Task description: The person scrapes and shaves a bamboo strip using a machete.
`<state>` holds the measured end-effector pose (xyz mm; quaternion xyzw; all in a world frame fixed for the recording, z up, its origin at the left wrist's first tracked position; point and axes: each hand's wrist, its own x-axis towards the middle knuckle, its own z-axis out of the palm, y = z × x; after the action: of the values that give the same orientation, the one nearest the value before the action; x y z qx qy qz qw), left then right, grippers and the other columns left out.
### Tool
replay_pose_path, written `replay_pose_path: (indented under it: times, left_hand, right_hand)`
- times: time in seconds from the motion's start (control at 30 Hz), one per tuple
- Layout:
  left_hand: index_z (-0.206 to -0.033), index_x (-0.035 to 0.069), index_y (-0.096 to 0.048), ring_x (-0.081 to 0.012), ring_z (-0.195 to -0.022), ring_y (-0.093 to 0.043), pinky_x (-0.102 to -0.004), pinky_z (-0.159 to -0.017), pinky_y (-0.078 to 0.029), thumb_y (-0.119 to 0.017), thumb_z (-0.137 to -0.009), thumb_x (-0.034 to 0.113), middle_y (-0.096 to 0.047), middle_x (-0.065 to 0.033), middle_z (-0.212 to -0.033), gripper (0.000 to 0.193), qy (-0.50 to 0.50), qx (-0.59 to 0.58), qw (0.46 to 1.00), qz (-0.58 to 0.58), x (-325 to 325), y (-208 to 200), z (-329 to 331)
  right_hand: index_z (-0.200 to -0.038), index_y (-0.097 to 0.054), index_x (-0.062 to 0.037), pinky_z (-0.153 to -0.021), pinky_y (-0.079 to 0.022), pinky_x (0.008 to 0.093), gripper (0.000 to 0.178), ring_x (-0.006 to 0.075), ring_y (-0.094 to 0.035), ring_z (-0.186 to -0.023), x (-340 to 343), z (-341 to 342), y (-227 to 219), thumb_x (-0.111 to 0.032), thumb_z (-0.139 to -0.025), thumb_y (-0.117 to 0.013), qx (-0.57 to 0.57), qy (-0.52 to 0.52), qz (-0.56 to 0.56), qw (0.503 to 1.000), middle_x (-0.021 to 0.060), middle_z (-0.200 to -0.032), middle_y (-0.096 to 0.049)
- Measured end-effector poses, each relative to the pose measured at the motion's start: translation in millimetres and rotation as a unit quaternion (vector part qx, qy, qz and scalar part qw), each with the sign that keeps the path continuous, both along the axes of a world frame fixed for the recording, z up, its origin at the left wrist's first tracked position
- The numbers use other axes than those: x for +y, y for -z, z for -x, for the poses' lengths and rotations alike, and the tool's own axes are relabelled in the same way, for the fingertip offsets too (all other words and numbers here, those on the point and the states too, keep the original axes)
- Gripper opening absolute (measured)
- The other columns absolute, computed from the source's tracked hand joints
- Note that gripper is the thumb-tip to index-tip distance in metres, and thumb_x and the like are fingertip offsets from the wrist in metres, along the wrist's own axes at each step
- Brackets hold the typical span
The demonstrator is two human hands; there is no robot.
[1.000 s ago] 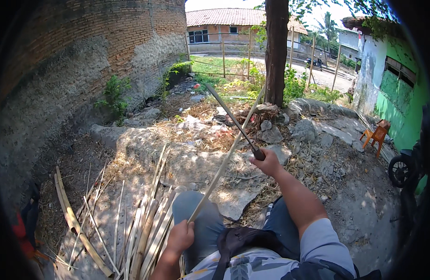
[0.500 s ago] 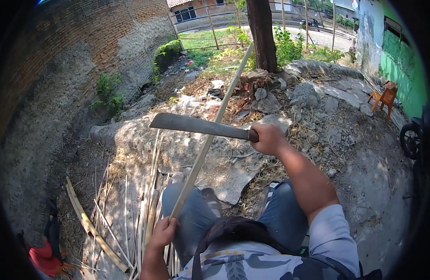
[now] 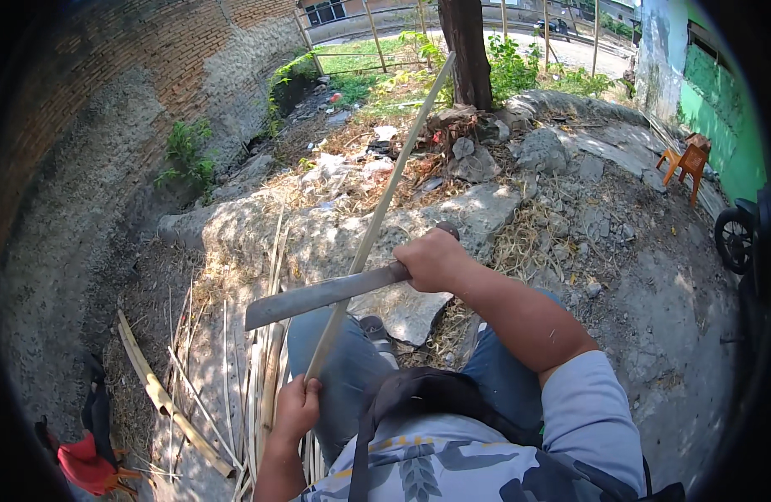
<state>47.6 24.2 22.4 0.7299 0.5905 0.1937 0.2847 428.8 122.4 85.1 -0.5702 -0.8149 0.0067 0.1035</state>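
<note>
My right hand (image 3: 434, 258) is closed round the dark handle of a machete (image 3: 318, 297). Its wide grey blade points left and slightly down, crossing over a long split bamboo strip (image 3: 394, 180). The lower end of that strip is in the grip of my left hand (image 3: 297, 407), in front of my left thigh. From there it slants up and away to the right, its far tip in front of the tree trunk. Whether the blade touches the strip I cannot tell.
Several bamboo strips (image 3: 260, 385) lie on the ground by my left leg, with a split bamboo pole (image 3: 164, 397) further left. A person in red (image 3: 86, 462) is at the lower left. Rocks (image 3: 473, 163), a tree trunk (image 3: 465, 58) and an orange chair (image 3: 691, 163) stand beyond.
My right hand has drawn the machete nearer and to the left, with the blade sliding lower along the strip and tilting down. My left hand keeps its grip on the strip's lower end.
</note>
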Motion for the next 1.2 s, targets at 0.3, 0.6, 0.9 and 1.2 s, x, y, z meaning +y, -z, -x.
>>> replay_pose_path:
  times: [0.3, 0.6, 0.9, 1.2]
  left_hand:
    - [-0.094, -0.002, -0.066, -0.0414, -0.074, -0.067, -0.0462, -0.066, -0.049, -0.056, -0.103, 0.024, -0.068, -0.0235, -0.078, 0.029, -0.002, -0.009, 1.0, -0.005, 1.4, -7.5, -2.7]
    - [-0.093, 0.0, -0.066, -0.047, -0.077, -0.065, -0.0515, -0.065, -0.047, -0.056, -0.102, 0.024, -0.067, -0.0245, -0.078, 0.027, 0.005, 0.035, 0.999, -0.004, 4.6, -13.7, -5.0]
    - [-0.097, -0.001, -0.067, -0.0404, -0.076, -0.067, -0.0457, -0.068, -0.05, -0.054, -0.104, 0.024, -0.069, -0.0231, -0.081, 0.029, 0.003, 0.035, 0.999, 0.026, 9.9, -4.5, 2.8]
    - [-0.096, 0.0, -0.065, -0.0116, -0.072, -0.052, -0.0314, -0.066, -0.044, -0.053, -0.108, 0.031, -0.059, -0.003, -0.076, 0.036, 0.017, -0.12, 0.984, 0.13, -8.7, -1.9, 31.1]
  right_hand:
    - [-0.098, -0.068, -0.0132, -0.082, -0.056, 0.0463, 0.022, 0.0325, -0.072, -0.09, 7.3, -24.9, 1.9, -0.021, -0.078, -0.071, 0.036, 0.123, 0.051, 0.991, 0.0109, -0.09, -0.073]
    - [-0.094, -0.067, -0.0151, -0.077, -0.055, 0.0463, 0.021, 0.0323, -0.072, -0.088, 13.3, -10.7, 13.8, -0.021, -0.075, -0.071, -0.004, 0.023, 0.028, 0.999, 0.0091, -0.089, -0.073]
    - [-0.104, -0.071, -0.0106, -0.087, -0.054, 0.0487, 0.026, 0.037, -0.069, -0.099, 33.4, -100.1, 31.8, -0.021, -0.08, -0.067, 0.207, 0.306, 0.078, 0.926, 0.0164, -0.1, -0.073]
    - [-0.096, -0.068, -0.0121, -0.082, -0.055, 0.0486, 0.022, 0.0347, -0.07, -0.093, 18.2, -69.1, 13.2, -0.021, -0.076, -0.071, 0.134, 0.108, -0.037, 0.984, 0.0129, -0.091, -0.072]
